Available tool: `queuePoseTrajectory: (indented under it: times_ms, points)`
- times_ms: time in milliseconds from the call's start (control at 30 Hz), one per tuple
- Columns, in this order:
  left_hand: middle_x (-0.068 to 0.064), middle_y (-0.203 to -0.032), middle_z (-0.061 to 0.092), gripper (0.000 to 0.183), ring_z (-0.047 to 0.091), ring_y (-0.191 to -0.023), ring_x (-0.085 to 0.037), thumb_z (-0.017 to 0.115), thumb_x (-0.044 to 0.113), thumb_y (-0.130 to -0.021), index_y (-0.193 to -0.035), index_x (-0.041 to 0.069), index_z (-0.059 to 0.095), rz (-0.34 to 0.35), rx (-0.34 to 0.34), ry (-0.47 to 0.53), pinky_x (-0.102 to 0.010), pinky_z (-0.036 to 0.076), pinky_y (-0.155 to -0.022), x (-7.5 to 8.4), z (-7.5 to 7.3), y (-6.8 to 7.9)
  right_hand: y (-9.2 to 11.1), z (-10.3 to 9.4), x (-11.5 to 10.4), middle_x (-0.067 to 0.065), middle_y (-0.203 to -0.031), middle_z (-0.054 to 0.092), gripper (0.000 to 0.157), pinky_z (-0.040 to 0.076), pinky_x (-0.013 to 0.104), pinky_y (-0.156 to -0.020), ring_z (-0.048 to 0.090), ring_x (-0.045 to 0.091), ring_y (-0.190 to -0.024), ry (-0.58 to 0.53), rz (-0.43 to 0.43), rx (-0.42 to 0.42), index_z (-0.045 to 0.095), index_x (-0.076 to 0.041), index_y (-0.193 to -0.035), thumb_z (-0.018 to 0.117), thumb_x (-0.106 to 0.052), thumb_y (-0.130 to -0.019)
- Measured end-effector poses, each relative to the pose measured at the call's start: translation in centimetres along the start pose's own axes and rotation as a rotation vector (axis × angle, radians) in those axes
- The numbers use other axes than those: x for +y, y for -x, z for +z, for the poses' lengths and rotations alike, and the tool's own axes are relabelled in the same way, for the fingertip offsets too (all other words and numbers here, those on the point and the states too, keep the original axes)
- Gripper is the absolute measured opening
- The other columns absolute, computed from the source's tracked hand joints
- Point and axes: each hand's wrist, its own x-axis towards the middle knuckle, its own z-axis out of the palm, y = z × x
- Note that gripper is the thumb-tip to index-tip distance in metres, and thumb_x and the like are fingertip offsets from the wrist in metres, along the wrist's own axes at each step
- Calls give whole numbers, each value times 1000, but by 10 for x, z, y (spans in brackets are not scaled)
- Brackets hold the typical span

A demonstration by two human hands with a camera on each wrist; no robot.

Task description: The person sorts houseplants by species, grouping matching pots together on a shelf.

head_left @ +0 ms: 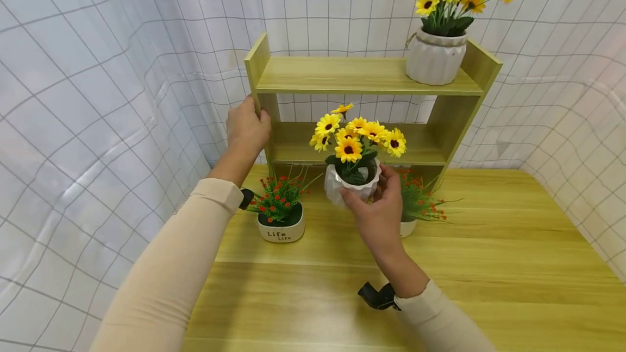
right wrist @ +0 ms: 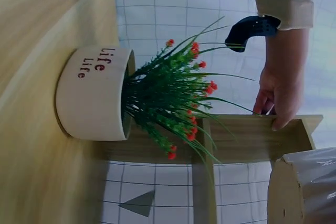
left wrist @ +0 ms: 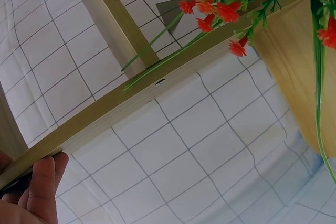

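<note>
My left hand (head_left: 248, 129) grips the left side panel of a wooden desk shelf (head_left: 332, 76), with fingers and thumb on either side of its edge, as the left wrist view also shows. In front of the shelf my right hand (head_left: 379, 219) holds a white fluted flowerpot (head_left: 335, 188) with yellow sunflowers (head_left: 349, 150) by its rim, slightly tilted and raised above the table. In the right wrist view only part of this pot (right wrist: 320, 182) is seen.
Another white pot (head_left: 435, 60) of sunflowers stands on the top shelf at right. A low "Life" planter (head_left: 281, 232) with red flowers is on the table (head_left: 293, 292) at left; a similar planter (head_left: 407, 227) is partly behind my right hand. Gridded curtains (head_left: 73, 96) surround the table.
</note>
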Motion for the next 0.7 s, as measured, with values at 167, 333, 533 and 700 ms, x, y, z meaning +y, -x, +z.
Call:
queuePoseTrajectory:
  times_ms: [167, 333, 533, 700]
  points:
    - [-25, -106, 68, 26, 64, -100, -45, 49, 17, -99, -112, -2, 60, 3, -1, -5, -52, 53, -81, 0, -1, 0, -13, 0, -11, 6, -132, 46, 77, 48, 36, -92, 51, 19, -115, 19, -41, -14, 39, -6, -139, 84, -19, -79]
    - [-25, -106, 68, 26, 65, -101, -45, 48, 18, -100, -113, -2, 60, -2, -7, -11, -52, 53, -82, -1, -1, 0, -27, 4, -23, 8, -131, 49, 75, 51, 32, -88, 54, 22, -111, -19, -80, -44, 41, -6, -138, 84, -17, -78]
    - [-25, -107, 68, 27, 65, -101, -44, 48, 18, -100, -113, -2, 60, -4, -18, -18, -51, 53, -82, -2, 0, -1, -45, 6, -40, 15, -130, 50, 71, 52, 31, -84, 54, 22, -109, -7, -163, -43, 42, -6, -135, 83, -19, -78]
    - [-26, -107, 68, 26, 64, -101, -45, 49, 17, -99, -112, -3, 59, -3, -24, -20, -52, 53, -81, -2, -1, -1, -60, 6, -55, 12, -128, 50, 71, 51, 33, -87, 52, 20, -108, 15, -202, -31, 42, -4, -134, 82, -20, -77]
